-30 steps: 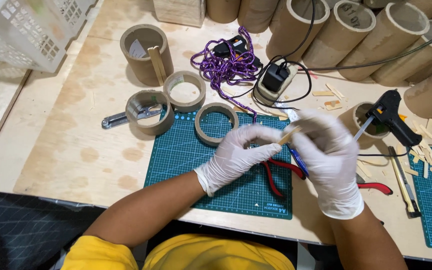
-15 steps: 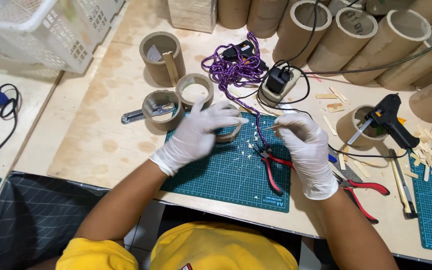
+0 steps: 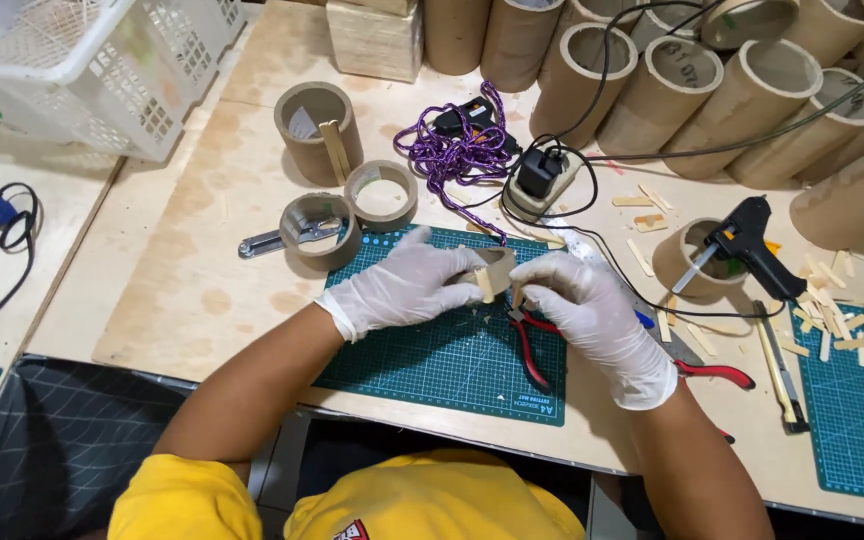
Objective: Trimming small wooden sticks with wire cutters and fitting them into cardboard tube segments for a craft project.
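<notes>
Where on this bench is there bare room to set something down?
Bare wood lies left of the green mat, between the basket and the bench's near edge. The mat's near strip is free too. Crowded: right of the pliers, with sticks, the glue gun and cables.

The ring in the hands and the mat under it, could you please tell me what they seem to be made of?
The ring looks like matte brown cardboard, like the cardboard tubes behind it. The cutting mat seems to be green rubbery plastic, smooth, with a printed white grid. Both hands wear thin white gloves, probably latex.
</notes>
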